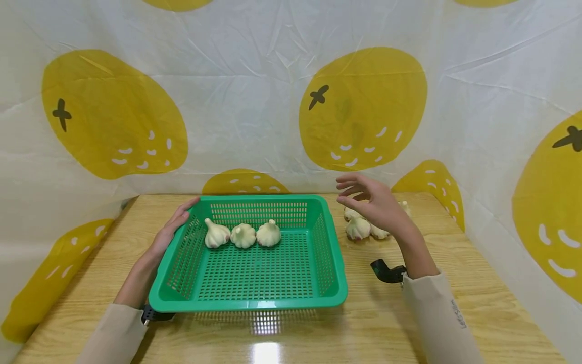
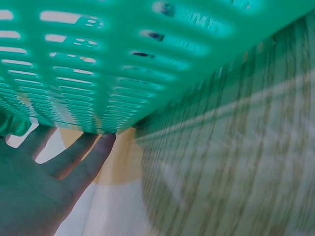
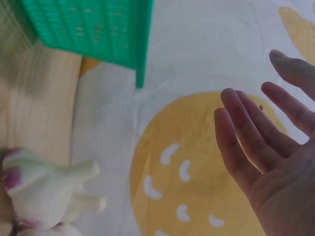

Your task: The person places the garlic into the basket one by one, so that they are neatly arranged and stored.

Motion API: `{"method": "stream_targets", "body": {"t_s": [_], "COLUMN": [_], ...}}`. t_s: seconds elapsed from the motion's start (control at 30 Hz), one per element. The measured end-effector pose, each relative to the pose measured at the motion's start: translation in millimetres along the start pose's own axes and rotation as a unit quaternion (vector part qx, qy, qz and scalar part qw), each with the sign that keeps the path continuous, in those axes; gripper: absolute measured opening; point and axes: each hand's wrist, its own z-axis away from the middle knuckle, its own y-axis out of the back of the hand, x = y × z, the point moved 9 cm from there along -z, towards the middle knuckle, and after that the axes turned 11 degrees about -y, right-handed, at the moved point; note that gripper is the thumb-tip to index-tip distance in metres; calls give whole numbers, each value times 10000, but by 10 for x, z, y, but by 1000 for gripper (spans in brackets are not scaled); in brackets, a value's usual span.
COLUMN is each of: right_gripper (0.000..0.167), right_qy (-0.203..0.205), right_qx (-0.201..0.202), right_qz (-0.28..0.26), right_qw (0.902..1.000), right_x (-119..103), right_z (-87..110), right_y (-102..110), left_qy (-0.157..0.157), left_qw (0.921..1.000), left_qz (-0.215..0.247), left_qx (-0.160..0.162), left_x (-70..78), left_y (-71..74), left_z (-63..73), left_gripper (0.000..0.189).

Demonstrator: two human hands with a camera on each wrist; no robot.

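A green plastic basket (image 1: 254,305) with slotted walls stands in the middle of the head view. Inside it, three garlic bulbs (image 1: 243,235) lie in a row toward the back left. My left hand (image 1: 167,233) rests against the basket's left side near the back corner. In the left wrist view its fingers (image 2: 81,164) reach fairly straight along the slotted outer wall. My right hand (image 1: 375,202) is raised to the right of the basket, fingers spread and loosely bent, holding nothing. Below and behind it sit several more garlic bulbs (image 1: 358,229), partly hidden by the hand.
Everything stands on a wood-grain table (image 1: 364,323). A pale curtain (image 1: 245,101) printed with large yellow fruit hangs close behind the table and along both sides. Each wrist wears a black strap device (image 1: 388,272), the right one hanging above the tabletop.
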Motion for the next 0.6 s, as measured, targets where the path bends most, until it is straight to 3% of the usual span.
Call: {"method": "stream_targets", "body": {"t_s": [0.6], "right_gripper": [40], "right_qy": [-646], "right_qx": [249], "right_qz": [-23], "right_qw": [9976], "right_x": [524], "right_z": [66], "right_y": [214], "left_qy": [18], "left_qw": [9999], "left_qz": [-98], "left_qx": [-34], "left_x": [-31], "left_y": [34], "left_z": [0], "left_gripper": [56]}}
